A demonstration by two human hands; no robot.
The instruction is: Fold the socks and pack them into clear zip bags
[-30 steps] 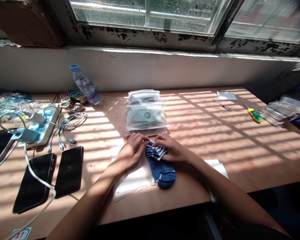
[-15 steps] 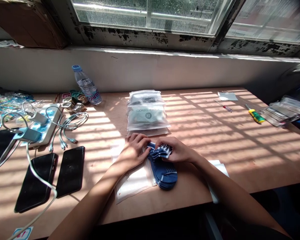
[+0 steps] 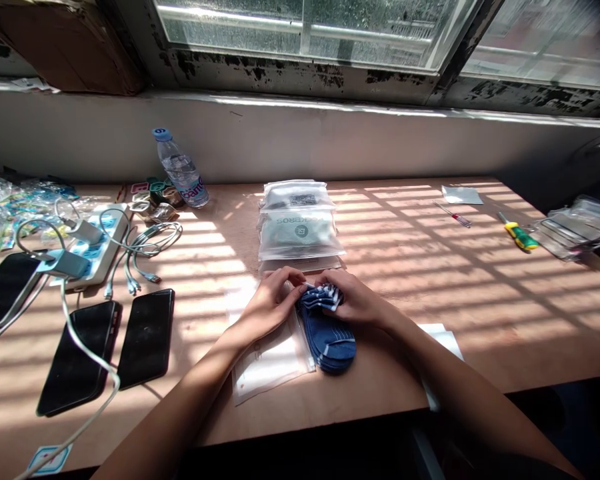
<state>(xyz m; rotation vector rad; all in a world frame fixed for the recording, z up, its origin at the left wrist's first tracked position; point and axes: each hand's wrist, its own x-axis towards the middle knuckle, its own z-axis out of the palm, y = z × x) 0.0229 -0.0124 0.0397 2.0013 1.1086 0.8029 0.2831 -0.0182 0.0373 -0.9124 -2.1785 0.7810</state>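
A stack of blue socks [image 3: 331, 343] with white stripes lies on the table before me, toes toward me. Its cuffs are bunched up between my two hands. My right hand [image 3: 354, 299] is closed round the right side of the cuffs. With thumb and fingers curled together, my left hand [image 3: 274, 300] pinches the left edge of the cuffs; its fingertips are partly hidden. Under my left wrist is a flat, translucent zip bag [image 3: 267, 373], its right edge against the socks. Just beyond my hands sits a pile of frosted packing bags [image 3: 300, 233] with printed lettering.
Left are phones [image 3: 147, 339], a power strip [image 3: 105, 250], cables [image 3: 150, 243] and a tilted water bottle [image 3: 184, 172]. Farther right lie a small screwdriver [image 3: 455, 215], a green-yellow screwdriver [image 3: 520, 237] and plastic packets [image 3: 575, 230]. White paper [image 3: 443, 341] lies under my right forearm.
My left fingers have drawn in from lying spread on the bag to a pinch at the sock cuffs. The cuffs are gathered more upright. The view has shifted slightly.
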